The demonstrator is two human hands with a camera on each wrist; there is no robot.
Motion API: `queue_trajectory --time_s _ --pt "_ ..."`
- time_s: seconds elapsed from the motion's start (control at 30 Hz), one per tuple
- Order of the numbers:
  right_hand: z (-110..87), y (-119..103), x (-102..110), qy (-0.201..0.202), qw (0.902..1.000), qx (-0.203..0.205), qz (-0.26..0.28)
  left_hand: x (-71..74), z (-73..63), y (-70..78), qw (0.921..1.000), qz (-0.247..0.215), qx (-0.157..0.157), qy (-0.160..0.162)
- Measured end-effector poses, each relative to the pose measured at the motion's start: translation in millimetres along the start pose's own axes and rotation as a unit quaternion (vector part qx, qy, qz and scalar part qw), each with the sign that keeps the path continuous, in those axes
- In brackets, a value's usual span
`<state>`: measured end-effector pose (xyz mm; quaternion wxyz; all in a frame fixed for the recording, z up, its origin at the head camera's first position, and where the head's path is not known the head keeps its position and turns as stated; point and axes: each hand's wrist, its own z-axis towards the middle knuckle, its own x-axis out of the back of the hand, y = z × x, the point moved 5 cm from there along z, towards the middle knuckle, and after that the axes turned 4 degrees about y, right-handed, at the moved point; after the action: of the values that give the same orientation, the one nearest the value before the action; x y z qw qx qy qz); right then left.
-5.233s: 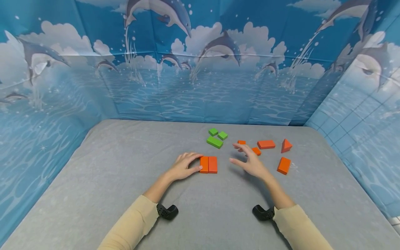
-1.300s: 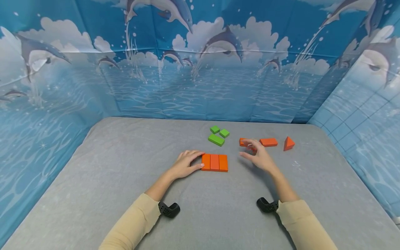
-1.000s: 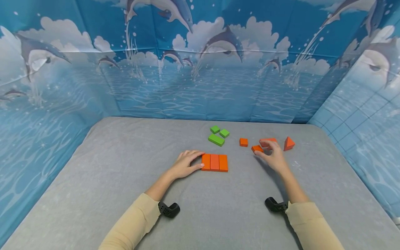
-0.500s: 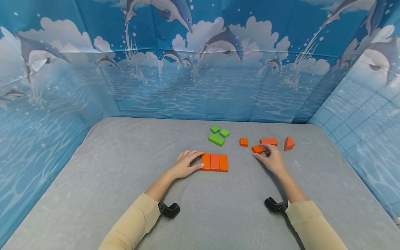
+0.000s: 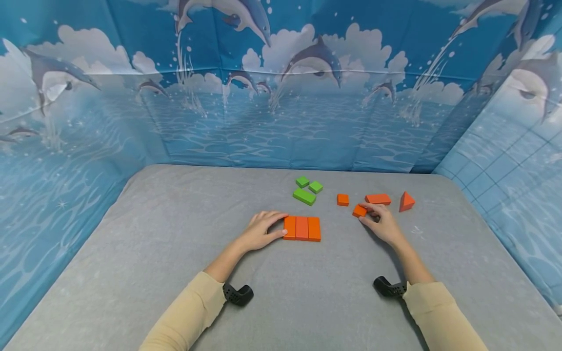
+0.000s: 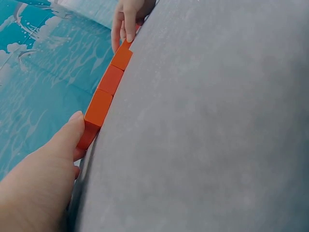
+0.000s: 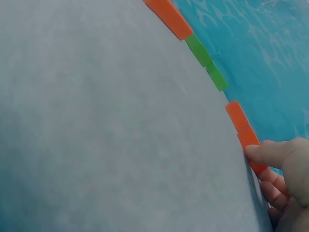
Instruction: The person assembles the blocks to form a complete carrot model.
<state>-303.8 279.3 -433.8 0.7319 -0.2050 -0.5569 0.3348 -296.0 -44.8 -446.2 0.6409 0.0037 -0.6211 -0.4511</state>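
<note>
Now, from the head, the small orange block (image 5: 359, 210) is pinched leftward of the right hand (image 5: 384, 227), beyond and right of the orange row (image 5: 301, 228). Left wrist: the row's end is gripped by the left hand (image 6: 46, 171). Right wrist: the block is clamped under the thumb (image 7: 264, 153).

small orange block (image 5: 359, 210) at new angle

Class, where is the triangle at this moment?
In the head view, the triangle is right of centre on the table, just right of an orange block and beyond the right hand.
</note>
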Motion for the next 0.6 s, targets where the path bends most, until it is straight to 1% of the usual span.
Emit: queue_trajectory --time_s 0.2,0.27,0.37,0.47,0.5,0.6 --pt "1.8 2 0 -0.004 0.9999 0.003 0.011 0.2 -0.9 0.3 0.9998 -0.009 -0.016 0.012" --pt "1.7 3 1 -0.004 0.9999 -0.005 0.009 0.9 -1.4 1.2 0.9995 -0.005 -0.025 0.020" --pt "1.3 3 1 -0.004 0.9998 -0.020 0.007 2.1 -2.3 2.8 0.9992 -0.005 -0.030 0.026" --pt "0.7 2 1 -0.003 0.9995 -0.030 0.005 1.8 -1.8 2.5 0.9996 -0.004 -0.022 0.019" --pt "0.4 1 1 -0.002 0.9995 -0.031 0.006 1.5 -1.6 2.1 0.9998 -0.009 -0.015 0.013" --pt "0.1 -7 0 -0.006 0.9996 -0.026 0.008 1.0 -1.1 1.1 1.0000 -0.006 -0.004 0.006"
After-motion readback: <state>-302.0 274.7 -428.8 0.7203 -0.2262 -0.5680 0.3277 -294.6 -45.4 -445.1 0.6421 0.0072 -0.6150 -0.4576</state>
